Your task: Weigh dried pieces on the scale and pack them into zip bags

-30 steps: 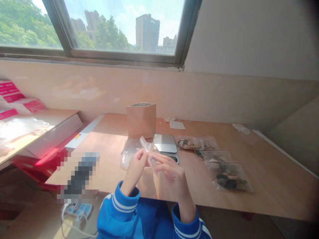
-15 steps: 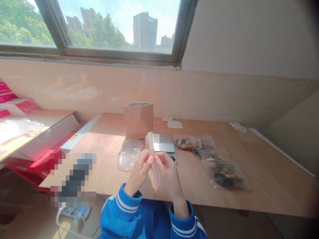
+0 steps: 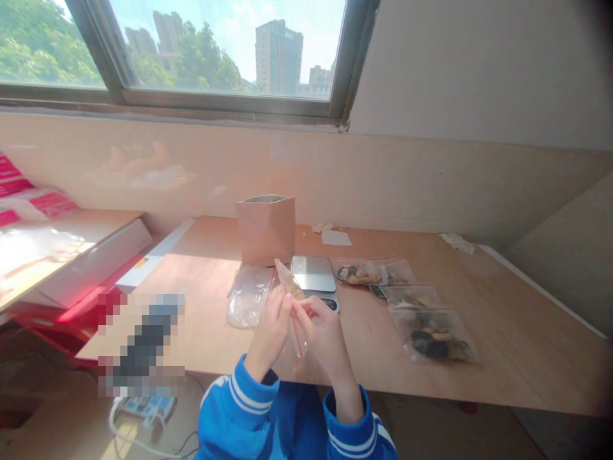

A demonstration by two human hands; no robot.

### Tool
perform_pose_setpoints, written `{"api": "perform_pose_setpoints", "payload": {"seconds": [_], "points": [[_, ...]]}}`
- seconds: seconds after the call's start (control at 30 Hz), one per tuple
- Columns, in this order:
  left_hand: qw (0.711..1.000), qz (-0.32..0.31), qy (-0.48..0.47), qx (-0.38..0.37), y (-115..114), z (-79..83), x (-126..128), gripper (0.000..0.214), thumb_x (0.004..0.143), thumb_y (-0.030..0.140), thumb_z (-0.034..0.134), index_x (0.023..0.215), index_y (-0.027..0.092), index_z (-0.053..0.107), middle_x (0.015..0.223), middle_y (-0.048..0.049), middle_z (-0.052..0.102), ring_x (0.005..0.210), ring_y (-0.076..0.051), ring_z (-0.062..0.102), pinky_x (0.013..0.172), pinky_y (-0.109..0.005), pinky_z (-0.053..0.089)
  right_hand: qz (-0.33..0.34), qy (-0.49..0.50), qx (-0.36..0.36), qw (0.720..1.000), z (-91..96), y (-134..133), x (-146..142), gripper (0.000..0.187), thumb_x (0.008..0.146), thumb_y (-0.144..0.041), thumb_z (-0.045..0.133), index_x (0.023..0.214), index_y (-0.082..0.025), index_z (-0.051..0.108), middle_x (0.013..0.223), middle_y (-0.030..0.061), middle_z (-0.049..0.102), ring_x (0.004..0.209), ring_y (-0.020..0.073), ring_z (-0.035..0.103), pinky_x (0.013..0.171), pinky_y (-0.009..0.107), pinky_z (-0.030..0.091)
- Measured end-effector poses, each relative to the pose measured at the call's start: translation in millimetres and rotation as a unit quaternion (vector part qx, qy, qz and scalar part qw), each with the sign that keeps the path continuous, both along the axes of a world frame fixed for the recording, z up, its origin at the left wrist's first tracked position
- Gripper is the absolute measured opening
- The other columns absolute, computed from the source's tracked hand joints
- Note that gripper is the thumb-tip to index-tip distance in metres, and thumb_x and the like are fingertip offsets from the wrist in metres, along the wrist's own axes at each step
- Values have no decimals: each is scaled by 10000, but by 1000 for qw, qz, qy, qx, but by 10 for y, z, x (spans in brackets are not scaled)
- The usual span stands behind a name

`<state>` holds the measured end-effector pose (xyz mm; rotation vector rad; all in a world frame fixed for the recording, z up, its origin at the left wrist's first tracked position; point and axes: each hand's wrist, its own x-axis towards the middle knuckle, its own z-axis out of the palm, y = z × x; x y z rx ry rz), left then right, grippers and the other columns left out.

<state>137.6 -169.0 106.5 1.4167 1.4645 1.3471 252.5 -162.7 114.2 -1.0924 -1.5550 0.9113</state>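
Note:
Both hands pinch the red-striped edge of a clear zip bag (image 3: 300, 342) held above the table's front part. My left hand (image 3: 274, 326) is closed on the edge from the left, and my right hand (image 3: 320, 324) grips it from the right, fingertips close together. Something tan shows through the bag, partly hidden by my fingers. Just behind it lies a kitchen scale (image 3: 313, 273) with a silver plate, its display partly covered by my right hand. Clear empty-looking zip bags (image 3: 246, 300) lie left of my left hand.
An open brown paper bag (image 3: 266, 231) stands behind the scale. To the right lie filled zip bags (image 3: 443, 335) with dark and tan dried pieces. A white paper piece (image 3: 336, 238) rests at the back. A power strip (image 3: 148, 406) with cables sits below the table's left edge.
The zip bag has turned in my hands, its upper end swinging left and its clear side now showing more. My hands have shifted only slightly.

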Motion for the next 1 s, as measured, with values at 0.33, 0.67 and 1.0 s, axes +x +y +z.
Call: {"api": "perform_pose_setpoints", "payload": {"seconds": [0.33, 0.67, 1.0], "points": [[999, -12, 28, 15, -19, 21, -4, 422, 977, 396, 288, 860, 198, 642, 917, -90, 685, 919, -226, 626, 865, -388, 486, -65, -75, 49, 994, 1, -46, -39, 195, 868, -355, 625, 759, -202, 677, 695, 8, 632, 622, 146, 554, 601, 251, 447], [994, 46, 89, 39, -44, 120, -230, 393, 923, 415, 398, 592, 211, 454, 570, 7, 518, 583, -146, 496, 599, -258, 375, -290, 94, 19, 952, -92, 141, 234, 250, 775, -405, 654, 680, -199, 550, 604, 9, 629, 552, 160, 588, 558, 273, 480], [976, 47, -214, -24, 220, -206, -249, 363, 879, 549, 478, 823, 206, 580, 840, -42, 635, 831, -182, 611, 755, -290, 482, -139, 289, -39, 946, 65, 321, 36, 323, 794, -467, 655, 758, -215, 457, 560, -68, 541, 485, 109, 525, 499, 226, 439]]}}
